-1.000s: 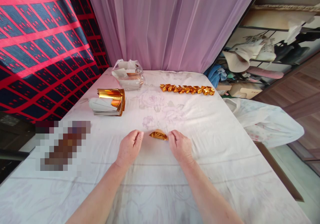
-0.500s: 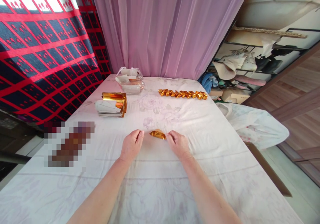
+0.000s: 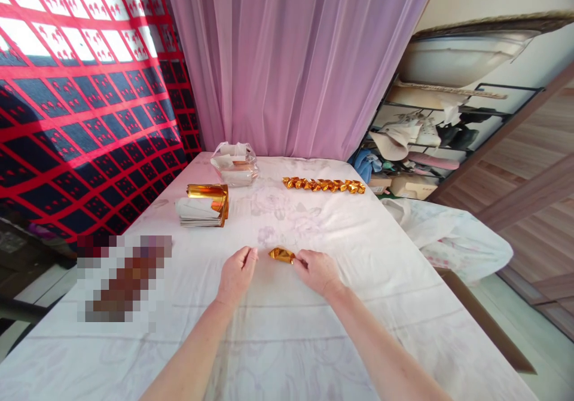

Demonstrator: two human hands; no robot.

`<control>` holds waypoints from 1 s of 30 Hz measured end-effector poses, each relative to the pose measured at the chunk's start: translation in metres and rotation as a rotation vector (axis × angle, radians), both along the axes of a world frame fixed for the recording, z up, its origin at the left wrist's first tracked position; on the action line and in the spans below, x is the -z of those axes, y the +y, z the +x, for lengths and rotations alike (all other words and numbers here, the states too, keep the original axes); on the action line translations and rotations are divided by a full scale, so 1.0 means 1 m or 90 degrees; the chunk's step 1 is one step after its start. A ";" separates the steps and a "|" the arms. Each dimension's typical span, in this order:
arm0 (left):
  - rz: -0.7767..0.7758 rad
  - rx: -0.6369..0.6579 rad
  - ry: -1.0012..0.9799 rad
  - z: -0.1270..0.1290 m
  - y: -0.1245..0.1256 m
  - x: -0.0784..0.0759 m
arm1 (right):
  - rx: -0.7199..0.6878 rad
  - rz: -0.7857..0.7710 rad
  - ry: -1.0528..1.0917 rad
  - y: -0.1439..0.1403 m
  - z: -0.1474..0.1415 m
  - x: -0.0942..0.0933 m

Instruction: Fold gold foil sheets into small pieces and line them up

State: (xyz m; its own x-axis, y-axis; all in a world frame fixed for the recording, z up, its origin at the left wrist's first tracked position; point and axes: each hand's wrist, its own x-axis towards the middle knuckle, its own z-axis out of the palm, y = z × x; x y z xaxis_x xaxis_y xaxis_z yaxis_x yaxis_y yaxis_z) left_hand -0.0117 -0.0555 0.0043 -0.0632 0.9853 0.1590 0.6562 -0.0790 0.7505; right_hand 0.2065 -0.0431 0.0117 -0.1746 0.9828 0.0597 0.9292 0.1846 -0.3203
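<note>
A small folded piece of shiny gold paper [image 3: 281,255], shaped like an ingot, is pinched at its right end by my right hand [image 3: 317,271]. Its left end points toward my left hand [image 3: 238,274], a short gap away. My left hand is closed in a loose fist with the thumb along the top, and I see nothing in it. Farther back runs a row of similar folded gold pieces [image 3: 323,185]. A stack of gold and white paper sheets [image 3: 202,205] lies on the left side of the table.
The table wears a pale floral cloth [image 3: 287,353]. A clear plastic bag [image 3: 235,165] with paper packs stands at the back. A blurred patch [image 3: 125,278] covers something at left. Purple curtain [image 3: 287,60] hangs behind; a shelf rack [image 3: 426,120] and white bag [image 3: 466,236] are at right.
The gold piece has turned slightly in my right hand and shows more of its top face. The view has tilted up, so everything on the table sits lower; my left hand stays closed.
</note>
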 end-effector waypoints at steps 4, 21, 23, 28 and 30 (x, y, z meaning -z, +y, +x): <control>0.015 0.024 0.023 -0.009 0.019 -0.005 | 0.054 0.015 -0.021 0.027 -0.011 -0.009; 0.037 -0.025 0.043 -0.037 0.052 0.008 | 0.244 -0.028 0.022 0.200 -0.060 -0.011; 0.039 -0.028 0.035 -0.036 0.052 0.008 | 0.248 -0.050 0.026 0.211 -0.060 -0.008; 0.046 -0.026 0.030 -0.035 0.052 0.008 | 0.264 -0.072 0.032 0.228 -0.060 -0.003; 0.045 -0.027 0.033 -0.034 0.052 0.008 | 0.269 -0.070 0.033 0.230 -0.061 -0.003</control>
